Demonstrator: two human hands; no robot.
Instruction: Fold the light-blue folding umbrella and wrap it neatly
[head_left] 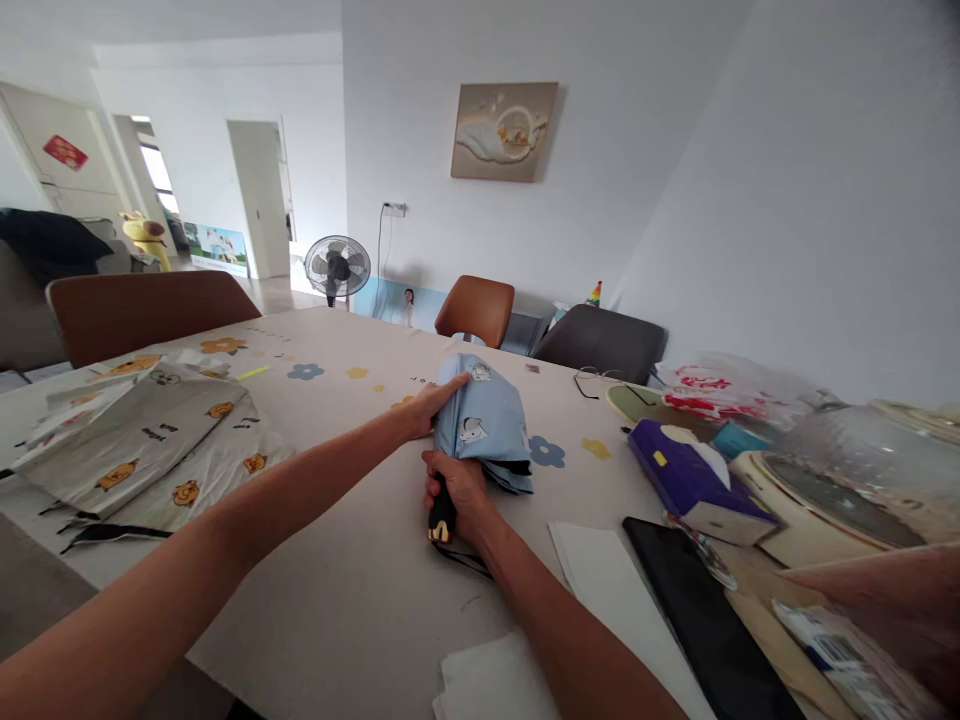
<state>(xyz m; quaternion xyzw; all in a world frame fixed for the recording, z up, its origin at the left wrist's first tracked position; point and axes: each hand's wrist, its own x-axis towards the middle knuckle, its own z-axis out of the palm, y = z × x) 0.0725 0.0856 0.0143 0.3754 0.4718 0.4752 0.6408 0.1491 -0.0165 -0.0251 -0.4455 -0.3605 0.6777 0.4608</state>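
A folded light-blue umbrella with small cartoon prints lies on the table in front of me. My right hand is closed around its black handle at the near end. My left hand lies on the left side of the blue canopy, fingers stretched along the fabric toward its far end. A black wrist strap trails from the handle toward me.
A grey umbrella with orange prints lies open-folded at the left. At the right are a purple tissue box, a black tablet, white paper, glasses, a bowl and plastic bags. Chairs ring the far side.
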